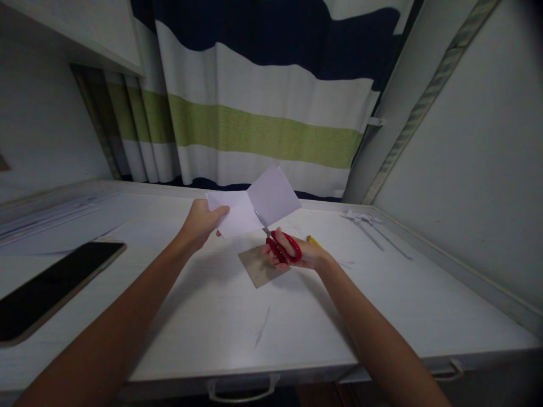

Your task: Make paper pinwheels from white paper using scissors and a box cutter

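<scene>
The white paper sheet (254, 206) is held up above the worktop (220, 316), pinched at its left edge by the left hand (201, 223), thumb on top & fingers closed tight on it. The red-handled scissors (282, 247) are gripped in the right hand (297, 254), fingers thru the loops, grip closed round the handles; the blades are set into the sheet's lower edge near the middle fold, approx. How far the blades are parted cannot be told, too small & dim. For a clean cut, the paper is best kept taut & level w/ the left grip close to the cut line, and fed deep into the blades rather than nipped at the tips. A brown card square (261, 268) lies on the worktop right under the scissors; a dark phone (51, 288) lies well apart at left, paper strips (373, 226) at far right.
</scene>
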Motion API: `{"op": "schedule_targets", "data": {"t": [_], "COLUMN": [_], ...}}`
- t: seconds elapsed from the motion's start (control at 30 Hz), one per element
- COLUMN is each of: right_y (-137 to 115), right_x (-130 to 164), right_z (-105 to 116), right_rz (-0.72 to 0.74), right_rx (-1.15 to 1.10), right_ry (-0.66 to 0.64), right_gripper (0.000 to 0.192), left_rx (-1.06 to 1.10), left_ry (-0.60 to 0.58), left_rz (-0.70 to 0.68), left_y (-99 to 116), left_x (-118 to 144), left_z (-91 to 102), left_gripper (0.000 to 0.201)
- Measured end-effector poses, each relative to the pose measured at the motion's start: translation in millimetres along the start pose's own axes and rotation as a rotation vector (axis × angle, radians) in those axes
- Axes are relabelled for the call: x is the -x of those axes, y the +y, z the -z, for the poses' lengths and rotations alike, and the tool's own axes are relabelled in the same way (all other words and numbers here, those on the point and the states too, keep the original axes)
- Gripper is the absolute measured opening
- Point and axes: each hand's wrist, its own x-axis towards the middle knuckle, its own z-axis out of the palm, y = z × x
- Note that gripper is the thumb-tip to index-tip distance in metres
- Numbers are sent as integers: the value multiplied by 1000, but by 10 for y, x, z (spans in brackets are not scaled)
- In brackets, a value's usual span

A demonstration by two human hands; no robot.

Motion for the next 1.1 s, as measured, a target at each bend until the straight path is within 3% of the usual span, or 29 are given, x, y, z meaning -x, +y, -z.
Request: {"op": "schedule_targets", "data": {"t": [0.5,1.1], "right_y": [-65,47], "right_x": [11,-67], "right_z": [-109,-22], "right_rz": [-13,44], "right_rx": [-14,-108], "right_ry": [70,-32], "right_gripper": [56,48], "left_rx": [66,42], "left_ry": [18,31], "left_rz": [1,-24], "left_y": [3,24], "left_x": [10,22], "left_z": [-11,-8], "left_gripper": [3,2]}}
